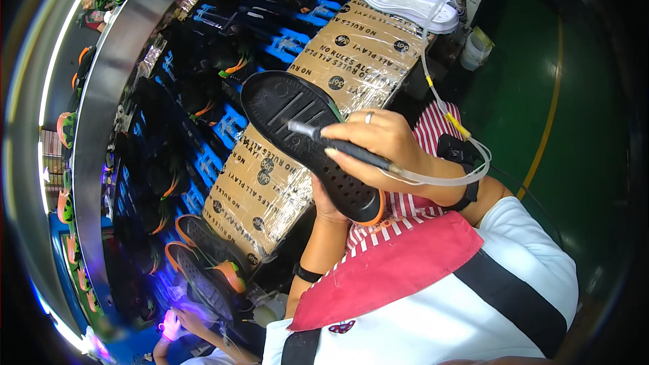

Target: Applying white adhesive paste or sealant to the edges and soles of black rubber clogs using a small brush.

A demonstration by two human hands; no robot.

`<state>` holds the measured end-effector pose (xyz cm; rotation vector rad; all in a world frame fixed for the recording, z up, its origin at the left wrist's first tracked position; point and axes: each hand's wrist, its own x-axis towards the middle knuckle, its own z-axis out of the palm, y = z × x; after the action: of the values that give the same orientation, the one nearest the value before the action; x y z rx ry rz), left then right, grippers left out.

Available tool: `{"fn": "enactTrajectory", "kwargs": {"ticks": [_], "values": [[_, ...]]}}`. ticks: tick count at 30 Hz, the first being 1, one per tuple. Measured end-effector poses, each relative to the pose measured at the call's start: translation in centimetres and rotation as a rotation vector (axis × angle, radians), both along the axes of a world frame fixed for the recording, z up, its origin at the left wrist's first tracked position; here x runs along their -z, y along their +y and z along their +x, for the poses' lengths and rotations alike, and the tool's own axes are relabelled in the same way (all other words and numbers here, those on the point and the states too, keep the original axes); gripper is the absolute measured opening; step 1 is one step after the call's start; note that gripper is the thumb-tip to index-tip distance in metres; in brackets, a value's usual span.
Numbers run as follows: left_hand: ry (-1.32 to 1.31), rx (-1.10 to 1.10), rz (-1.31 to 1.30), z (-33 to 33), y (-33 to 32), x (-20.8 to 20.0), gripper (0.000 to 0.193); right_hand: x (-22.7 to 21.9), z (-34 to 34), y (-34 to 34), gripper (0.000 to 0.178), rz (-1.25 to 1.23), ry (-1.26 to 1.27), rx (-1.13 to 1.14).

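Grasping a dark-handled brush [362, 154] with the right hand [384, 136], right of center. Aiming its pale tip at the slotted face of a black sole [301, 147], mid-frame; cannot tell whether touching. Clasping the sole's edge from below with the left hand [326, 204], partly hidden behind it. Noting wrapped cardboard [236, 192] lying behind, a white sole [405, 4] resting upper right.

The sole [309, 154] is black, the apron [407, 209] red-and-white striped

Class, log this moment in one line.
right hand: holds brush-like tool; left hand: holds black shoe sole; tool tip: over sole
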<state>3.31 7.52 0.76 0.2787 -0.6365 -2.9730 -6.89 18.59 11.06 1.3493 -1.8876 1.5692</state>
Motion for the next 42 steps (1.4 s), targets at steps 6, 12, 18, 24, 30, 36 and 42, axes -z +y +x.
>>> {"fn": "enactTrajectory", "kwargs": {"ticks": [6, 12, 18, 24, 30, 36, 42], "values": [[-0.119, -0.037, -0.069, -0.2, 0.7, 0.4, 0.071, 1.6, 1.1, -1.4, 0.018, 0.103, 0.014, -0.051], [-0.043, -0.008, -0.139, -0.4, 0.4, -1.0, 0.071, -0.1, 0.1, -0.2, 0.020, 0.022, -0.038, -0.157], [-0.037, -0.034, -0.155, 0.0, 0.7, 0.7, 0.069, 0.3, -0.1, -0.7, 0.022, 0.106, 0.084, 0.128], [-0.010, -0.027, -0.123, 0.1, 0.3, 1.1, 0.068, 1.5, 0.1, -0.8, 0.017, 0.065, -0.069, -0.223], [0.006, -0.056, -0.055, -0.4, 0.2, 0.2, 0.064, 1.9, 0.5, -0.7, 0.016, 0.063, -0.041, 0.021], [0.203, 0.039, -0.171, -0.8, -0.8, 0.3, 0.055, 2.6, 0.5, -1.1, 0.019, -0.049, -0.042, -0.315], [-0.103, -0.087, -0.149, -0.7, -0.8, 0.0, 0.068, 2.8, -0.1, -0.8, 0.021, 0.033, -0.017, 0.008]]}}
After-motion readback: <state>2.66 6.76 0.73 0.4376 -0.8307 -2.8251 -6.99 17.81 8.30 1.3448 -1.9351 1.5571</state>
